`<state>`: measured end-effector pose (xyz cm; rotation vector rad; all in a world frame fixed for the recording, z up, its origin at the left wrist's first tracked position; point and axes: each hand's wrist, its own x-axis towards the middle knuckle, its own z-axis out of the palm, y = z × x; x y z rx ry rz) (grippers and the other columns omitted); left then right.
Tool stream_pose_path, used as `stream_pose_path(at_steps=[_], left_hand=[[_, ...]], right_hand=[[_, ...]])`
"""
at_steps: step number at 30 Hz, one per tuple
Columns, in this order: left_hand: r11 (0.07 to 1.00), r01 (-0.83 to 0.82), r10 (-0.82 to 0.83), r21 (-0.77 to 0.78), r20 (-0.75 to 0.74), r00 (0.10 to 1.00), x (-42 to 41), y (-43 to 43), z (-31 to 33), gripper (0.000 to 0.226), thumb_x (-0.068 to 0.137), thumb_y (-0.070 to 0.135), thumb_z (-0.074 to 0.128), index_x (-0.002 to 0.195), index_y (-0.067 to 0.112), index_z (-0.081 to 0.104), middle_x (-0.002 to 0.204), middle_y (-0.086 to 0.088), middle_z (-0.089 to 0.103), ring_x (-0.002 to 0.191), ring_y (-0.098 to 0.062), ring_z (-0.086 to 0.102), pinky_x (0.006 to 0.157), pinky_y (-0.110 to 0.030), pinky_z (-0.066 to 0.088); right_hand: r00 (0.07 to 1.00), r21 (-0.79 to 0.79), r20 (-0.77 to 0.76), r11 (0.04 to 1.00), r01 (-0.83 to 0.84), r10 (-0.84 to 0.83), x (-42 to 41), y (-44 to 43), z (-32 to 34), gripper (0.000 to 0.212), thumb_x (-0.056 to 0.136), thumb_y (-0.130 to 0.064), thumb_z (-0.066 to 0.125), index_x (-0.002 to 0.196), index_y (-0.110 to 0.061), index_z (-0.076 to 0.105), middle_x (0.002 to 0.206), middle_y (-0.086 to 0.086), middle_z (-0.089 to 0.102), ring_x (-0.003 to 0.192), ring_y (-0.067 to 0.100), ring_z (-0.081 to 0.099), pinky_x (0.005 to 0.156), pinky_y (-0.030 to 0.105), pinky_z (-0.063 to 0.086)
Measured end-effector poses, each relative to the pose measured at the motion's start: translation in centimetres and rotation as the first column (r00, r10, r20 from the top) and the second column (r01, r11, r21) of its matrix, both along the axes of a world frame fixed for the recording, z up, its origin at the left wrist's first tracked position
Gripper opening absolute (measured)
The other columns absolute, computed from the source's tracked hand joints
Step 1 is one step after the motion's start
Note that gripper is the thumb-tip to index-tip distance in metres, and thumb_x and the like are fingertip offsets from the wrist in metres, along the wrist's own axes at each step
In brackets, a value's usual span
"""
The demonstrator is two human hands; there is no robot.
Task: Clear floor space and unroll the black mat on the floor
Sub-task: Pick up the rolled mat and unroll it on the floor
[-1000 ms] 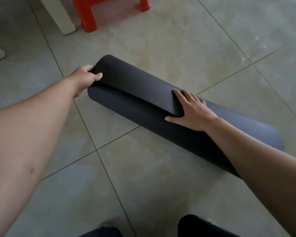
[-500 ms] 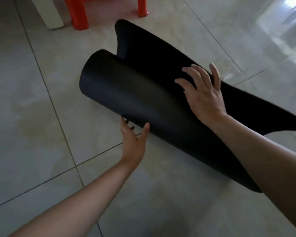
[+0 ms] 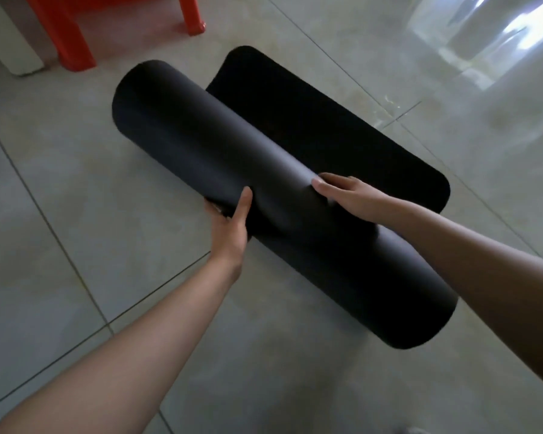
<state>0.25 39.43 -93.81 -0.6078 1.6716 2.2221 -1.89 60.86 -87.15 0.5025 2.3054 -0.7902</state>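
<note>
The black mat (image 3: pixel 220 145) lies on the tiled floor as a thick roll running from upper left to lower right. A flat unrolled strip of it spreads on the far side of the roll. My left hand (image 3: pixel 229 227) cups the near side of the roll at its middle, thumb on top and fingers underneath. My right hand (image 3: pixel 348 195) rests palm-down on top of the roll just to the right, fingers pressing the surface.
A red plastic stool (image 3: pixel 72 29) stands at the upper left, close to the roll's far end. Beside it is a white furniture leg (image 3: pixel 10 42). Bright window glare (image 3: pixel 483 42) falls on the tiles at the upper right.
The loose end, lifted half a second ago, now lies flat on the floor beyond the roll. My left hand shifted right along the roll; my right hand came down onto its top.
</note>
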Motion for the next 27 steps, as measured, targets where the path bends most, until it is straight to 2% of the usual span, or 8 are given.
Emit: stream_pose_path(at_steps=[4,8,13,17,19,22,24,27], left_hand=[[0.999,-0.011,0.011,-0.036,0.008,1.000,-1.4,-3.5,0.0,0.070,0.092,0.045,0.057,0.150,0.035,0.020,0.142,0.002,0.049,0.117,-0.015,0.056,0.086,-0.038,0.055],[0.993,-0.030,0.029,-0.113,-0.011,1.000,2.0,-5.0,1.0,0.071,0.090,0.042,0.060,0.149,0.033,0.022,0.144,0.004,0.045,0.107,-0.005,0.055,0.100,-0.042,0.049],[0.986,-0.048,0.053,-0.161,0.029,0.998,7.3,-6.8,1.6,0.062,0.090,0.039,0.059,0.144,0.033,0.029,0.116,0.020,0.052,0.098,0.004,0.058,0.096,-0.035,0.051],[0.961,-0.082,0.097,-0.264,0.047,0.994,8.7,-9.6,2.1,0.061,0.091,0.036,0.059,0.145,0.027,0.031,0.113,0.020,0.051,0.091,0.006,0.058,0.083,-0.020,0.052],[0.940,-0.119,0.143,-0.319,0.053,0.988,9.4,-11.2,2.6,0.061,0.088,0.038,0.063,0.141,0.029,0.034,0.118,0.014,0.051,0.094,0.002,0.059,0.078,-0.015,0.051],[0.874,-0.178,0.224,-0.452,0.049,0.973,10.7,-13.6,3.5,0.089,0.067,0.064,0.071,0.142,0.031,0.036,0.139,0.001,0.043,0.119,-0.018,0.054,0.103,-0.039,0.047],[0.819,-0.171,0.242,-0.547,0.058,0.969,11.6,-14.7,4.1,0.093,0.066,0.063,0.072,0.145,0.031,0.034,0.141,-0.002,0.039,0.125,-0.021,0.047,0.109,-0.042,0.040],[0.762,-0.087,0.205,-0.642,0.111,0.972,14.0,-15.3,5.2,0.091,0.076,0.044,0.075,0.150,0.031,0.023,0.143,-0.007,0.034,0.130,-0.023,0.040,0.108,-0.028,0.031]], right_hand=[[0.999,-0.120,0.034,0.992,0.030,-0.026,-1.0,-3.5,-0.4,0.061,0.085,-0.074,0.034,0.142,-0.059,0.018,0.153,0.002,0.015,0.139,0.035,0.024,0.112,0.050,0.022],[0.996,-0.292,-0.054,0.955,0.047,-0.065,-2.3,-7.5,-0.7,0.061,0.072,-0.071,0.058,0.128,-0.062,0.037,0.144,0.002,0.032,0.122,0.032,0.044,0.093,0.046,0.047],[0.981,-0.192,-0.074,0.968,0.163,-0.180,-2.6,-11.3,-2.7,0.065,0.080,-0.066,0.054,0.131,-0.025,0.047,0.121,0.008,0.055,0.093,0.023,0.058,0.060,0.029,0.044],[0.986,-0.192,0.132,0.973,0.128,-0.104,-2.1,-14.8,-1.9,0.081,0.068,-0.080,0.053,0.115,-0.014,0.054,0.080,0.003,0.048,0.061,0.016,0.045,0.046,0.022,0.033],[0.991,-0.226,0.130,0.974,0.033,-0.003,-1.7,-17.3,-1.5,0.086,0.061,-0.082,0.058,0.115,-0.016,0.050,0.087,0.003,0.053,0.066,0.016,0.050,0.049,0.024,0.039],[0.998,-0.291,-0.049,0.955,-0.051,0.038,-0.6,-21.0,-1.8,0.057,0.074,-0.072,0.058,0.099,-0.021,0.052,0.088,0.000,0.059,0.074,0.017,0.057,0.057,0.028,0.046],[0.999,-0.356,-0.046,0.934,-0.036,0.021,0.3,-22.9,-2.2,0.048,0.081,-0.065,0.057,0.098,-0.021,0.054,0.089,-0.001,0.058,0.077,0.016,0.057,0.064,0.030,0.048],[0.978,-0.404,0.204,0.914,0.046,0.041,1.4,-24.7,-2.8,0.091,0.064,-0.075,0.065,0.130,-0.019,0.037,0.120,0.003,0.051,0.101,0.022,0.054,0.087,0.044,0.050]])
